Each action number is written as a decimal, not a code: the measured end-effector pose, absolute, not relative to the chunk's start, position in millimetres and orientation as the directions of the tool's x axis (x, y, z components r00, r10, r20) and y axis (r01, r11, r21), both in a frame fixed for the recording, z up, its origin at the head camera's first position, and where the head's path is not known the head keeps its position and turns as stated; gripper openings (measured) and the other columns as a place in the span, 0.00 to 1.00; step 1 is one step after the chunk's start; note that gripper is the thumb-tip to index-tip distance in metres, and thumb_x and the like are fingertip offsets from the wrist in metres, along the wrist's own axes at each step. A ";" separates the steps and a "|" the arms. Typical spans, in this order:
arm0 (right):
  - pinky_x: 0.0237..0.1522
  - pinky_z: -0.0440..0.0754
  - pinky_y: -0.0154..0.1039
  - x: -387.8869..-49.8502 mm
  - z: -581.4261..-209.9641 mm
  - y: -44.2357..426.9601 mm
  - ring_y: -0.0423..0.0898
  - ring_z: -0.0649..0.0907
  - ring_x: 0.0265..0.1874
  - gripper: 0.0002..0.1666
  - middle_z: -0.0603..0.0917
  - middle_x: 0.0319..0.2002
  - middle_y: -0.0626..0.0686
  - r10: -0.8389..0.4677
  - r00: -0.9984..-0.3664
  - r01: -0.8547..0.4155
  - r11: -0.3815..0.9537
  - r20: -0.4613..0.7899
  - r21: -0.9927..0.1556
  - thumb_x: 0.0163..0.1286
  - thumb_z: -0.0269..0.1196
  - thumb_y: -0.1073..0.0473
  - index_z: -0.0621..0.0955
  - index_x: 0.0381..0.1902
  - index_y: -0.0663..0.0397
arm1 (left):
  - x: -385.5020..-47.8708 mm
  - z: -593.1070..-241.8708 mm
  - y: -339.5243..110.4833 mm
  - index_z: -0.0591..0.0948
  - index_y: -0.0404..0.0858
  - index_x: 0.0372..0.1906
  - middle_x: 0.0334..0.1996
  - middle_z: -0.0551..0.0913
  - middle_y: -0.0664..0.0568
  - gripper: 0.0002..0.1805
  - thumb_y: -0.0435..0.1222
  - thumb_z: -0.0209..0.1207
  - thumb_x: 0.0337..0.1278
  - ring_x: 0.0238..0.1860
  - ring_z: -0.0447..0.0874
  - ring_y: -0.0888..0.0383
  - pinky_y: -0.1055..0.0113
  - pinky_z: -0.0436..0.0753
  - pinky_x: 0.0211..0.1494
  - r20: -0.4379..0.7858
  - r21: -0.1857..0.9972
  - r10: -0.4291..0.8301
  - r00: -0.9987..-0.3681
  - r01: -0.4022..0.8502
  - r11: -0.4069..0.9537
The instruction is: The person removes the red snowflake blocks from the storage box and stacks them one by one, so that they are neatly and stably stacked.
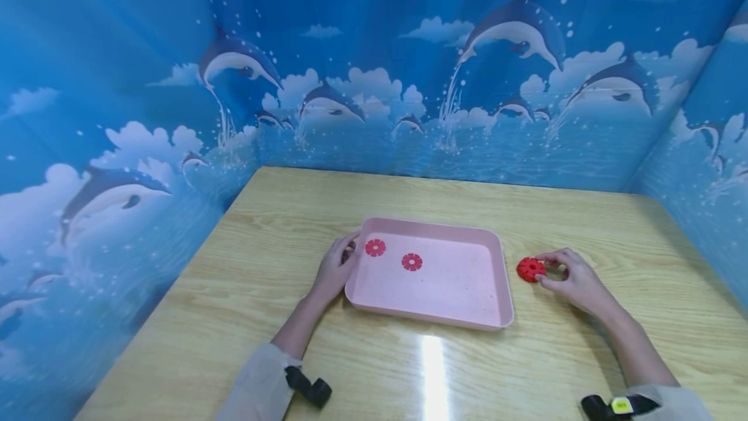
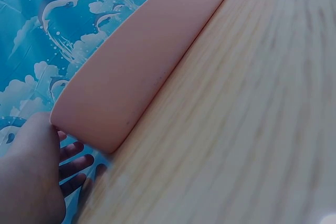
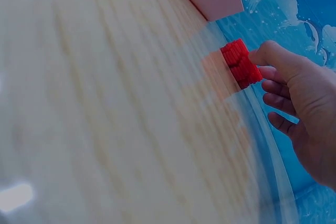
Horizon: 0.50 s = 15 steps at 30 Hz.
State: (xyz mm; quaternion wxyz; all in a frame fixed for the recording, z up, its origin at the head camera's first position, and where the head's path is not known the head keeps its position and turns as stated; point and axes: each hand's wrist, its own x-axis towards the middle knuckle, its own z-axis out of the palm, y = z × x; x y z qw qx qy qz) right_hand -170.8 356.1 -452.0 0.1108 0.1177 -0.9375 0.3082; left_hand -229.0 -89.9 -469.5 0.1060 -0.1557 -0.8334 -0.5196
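Observation:
A stack of several red notched plastic discs (image 1: 530,269) is pinched between the thumb and fingers of my right hand (image 1: 569,278), to the right of the pink tray. In the right wrist view the stack (image 3: 241,64) shows its ridged side, with the other fingers loosely bent below the thumb. My left hand (image 1: 336,268) holds the left side of the pink tray (image 1: 429,320); in the left wrist view part of the thumb is hidden behind the tray corner. Two flat red discs lie inside the tray, one (image 1: 375,247) near its left wall, the other (image 1: 411,262) further right.
The wood-grain table (image 1: 280,213) bears the tray near its middle. Blue curtains (image 1: 374,31) printed with dolphins hang behind the table and at both sides. A bright light reflection (image 1: 434,369) lies on the near tabletop. Dark camera straps circle both sleeves.

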 end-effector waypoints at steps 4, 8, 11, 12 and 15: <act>0.27 0.69 0.30 -170.2 -451.7 355.8 0.45 0.70 0.32 0.22 0.73 0.35 0.55 -0.153 -0.949 -0.287 0.780 0.275 -0.556 0.54 0.68 0.63 0.78 0.47 0.67 | -228.6 -469.3 -90.0 0.73 0.34 0.58 0.40 0.75 0.45 0.22 0.26 0.52 0.56 0.36 0.75 0.53 0.61 0.77 0.42 0.339 0.834 0.145 -0.929 0.368 0.410; 0.27 0.69 0.30 -169.7 -450.7 355.2 0.45 0.70 0.32 0.22 0.73 0.35 0.55 -0.153 -0.947 -0.292 0.778 0.284 -0.556 0.54 0.67 0.64 0.78 0.47 0.67 | -228.7 -469.1 -89.9 0.73 0.34 0.58 0.40 0.75 0.45 0.22 0.25 0.52 0.56 0.36 0.75 0.53 0.60 0.77 0.42 0.344 0.833 0.145 -0.928 0.373 0.410; 0.28 0.70 0.29 -168.7 -447.7 353.2 0.45 0.70 0.33 0.21 0.74 0.36 0.55 -0.144 -0.942 -0.297 0.781 0.305 -0.550 0.55 0.66 0.65 0.78 0.48 0.66 | -229.2 -469.3 -89.9 0.73 0.34 0.58 0.40 0.75 0.45 0.22 0.25 0.51 0.56 0.36 0.75 0.53 0.61 0.77 0.42 0.345 0.831 0.146 -0.927 0.374 0.412; 0.29 0.70 0.29 -168.5 -445.8 352.1 0.45 0.70 0.34 0.21 0.74 0.36 0.55 -0.142 -0.939 -0.301 0.779 0.313 -0.550 0.55 0.65 0.66 0.78 0.48 0.66 | -229.3 -469.3 -89.8 0.73 0.34 0.58 0.40 0.75 0.45 0.22 0.25 0.52 0.56 0.36 0.75 0.53 0.61 0.77 0.42 0.342 0.833 0.144 -0.929 0.371 0.411; 0.30 0.70 0.28 -168.0 -438.7 345.6 0.45 0.70 0.35 0.20 0.74 0.37 0.56 -0.145 -0.927 -0.326 0.766 0.345 -0.554 0.56 0.64 0.66 0.78 0.48 0.66 | -229.6 -469.4 -89.9 0.73 0.34 0.58 0.40 0.75 0.45 0.22 0.25 0.52 0.56 0.36 0.75 0.53 0.61 0.77 0.42 0.340 0.832 0.146 -0.929 0.369 0.414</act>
